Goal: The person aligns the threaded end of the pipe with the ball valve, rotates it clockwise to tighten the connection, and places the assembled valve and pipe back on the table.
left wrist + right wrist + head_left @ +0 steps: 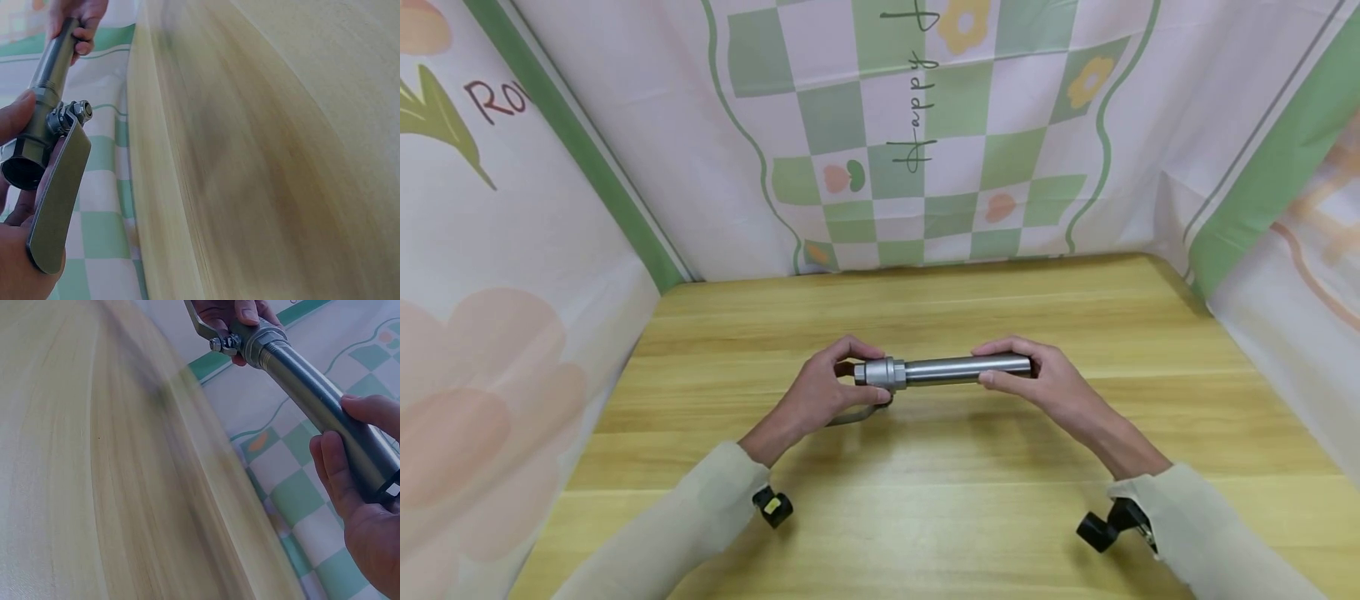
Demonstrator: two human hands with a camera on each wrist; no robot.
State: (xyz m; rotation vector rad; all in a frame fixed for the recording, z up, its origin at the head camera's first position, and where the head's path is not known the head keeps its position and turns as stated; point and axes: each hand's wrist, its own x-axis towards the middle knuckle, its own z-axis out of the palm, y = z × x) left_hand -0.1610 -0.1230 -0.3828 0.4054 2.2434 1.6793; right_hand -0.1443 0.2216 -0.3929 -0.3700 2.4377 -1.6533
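Observation:
A metal ball valve [880, 373] with a flat lever handle [59, 200] is joined to a straight steel pipe [951, 368]. My left hand [820, 387] grips the valve body, thumb on the near side and fingers on the far side. At the pipe's other end, my right hand [1045, 379] holds it between thumb and fingers. Valve and pipe lie in one line above the table. Threads [267, 357] show at the joint in the right wrist view. The valve's open end faces the camera in the left wrist view.
A wood-grain table [895, 517] lies under the hands. Behind it hangs a checkered green and white cloth [955, 158], with more printed cloth [512, 275] at the left and right. Small black devices [773, 507] are strapped to both wrists.

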